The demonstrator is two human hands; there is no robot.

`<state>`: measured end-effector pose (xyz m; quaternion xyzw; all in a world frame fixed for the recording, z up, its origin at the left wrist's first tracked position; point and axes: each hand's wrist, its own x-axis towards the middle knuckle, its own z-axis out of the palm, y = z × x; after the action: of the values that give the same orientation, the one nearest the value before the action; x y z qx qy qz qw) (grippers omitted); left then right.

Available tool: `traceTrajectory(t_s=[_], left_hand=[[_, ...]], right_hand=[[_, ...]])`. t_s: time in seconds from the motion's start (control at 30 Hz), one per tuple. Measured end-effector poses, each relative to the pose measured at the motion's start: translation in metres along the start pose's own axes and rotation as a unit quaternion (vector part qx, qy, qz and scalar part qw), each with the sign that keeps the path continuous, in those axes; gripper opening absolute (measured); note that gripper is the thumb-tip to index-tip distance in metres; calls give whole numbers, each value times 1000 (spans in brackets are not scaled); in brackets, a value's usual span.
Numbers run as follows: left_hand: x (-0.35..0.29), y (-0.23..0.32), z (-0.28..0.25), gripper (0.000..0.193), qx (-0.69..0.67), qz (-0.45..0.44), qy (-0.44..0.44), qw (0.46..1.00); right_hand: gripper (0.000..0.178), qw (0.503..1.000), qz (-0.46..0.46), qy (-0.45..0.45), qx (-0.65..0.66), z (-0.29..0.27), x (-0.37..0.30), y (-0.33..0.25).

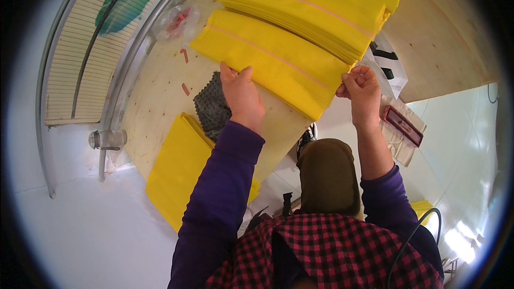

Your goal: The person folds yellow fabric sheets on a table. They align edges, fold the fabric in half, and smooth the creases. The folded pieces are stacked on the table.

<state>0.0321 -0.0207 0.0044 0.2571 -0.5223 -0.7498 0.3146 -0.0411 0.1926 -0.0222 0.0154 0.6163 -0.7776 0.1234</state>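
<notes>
In front of me lies a folded yellow cloth (267, 59) with a thin pink line along its length, at the near side of a thick stack of similar yellow cloths (305, 5). My left hand (243, 99) is closed on its near edge, left of the middle, with thumb and finger showing at the fabric. At the right end, my right hand (363, 93) pinches the cloth's corner, its fingers curled together. Beside my left wrist is a crumpled dark grey cloth (213, 106) with a zigzag edge.
More folded yellow cloth (179, 168) lies at the wooden table's (147, 101) near left. A clear plastic bag (179, 21) and small reddish strips (185, 89) rest on the board. A bottle (108, 139) is at the left, a long reddish box (402, 126) at the right.
</notes>
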Motion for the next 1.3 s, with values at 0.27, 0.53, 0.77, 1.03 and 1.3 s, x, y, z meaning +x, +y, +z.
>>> traceTrajectory(t_s=[0.27, 0.53, 0.77, 1.03, 1.3], left_hand=[[0, -13, -8, 61, 18, -15, -11, 1000], [3, -19, -12, 74, 41, -31, -28, 998], [-5, -5, -7, 74, 44, -37, 20, 998], [-59, 33, -21, 55, 76, -30, -35, 996], [-145, 93, -87, 22, 281, -35, -265, 922]], right_hand=[[14, 1000, 9, 8, -6, -3, -1, 4], [12, 1000, 14, 11, -20, -4, -1, 6], [9, 999, -25, 4, -19, -12, -5, 7], [16, 992, -121, -31, 2, -6, -41, -12], [11, 932, -149, -305, -131, 45, -92, -34]])
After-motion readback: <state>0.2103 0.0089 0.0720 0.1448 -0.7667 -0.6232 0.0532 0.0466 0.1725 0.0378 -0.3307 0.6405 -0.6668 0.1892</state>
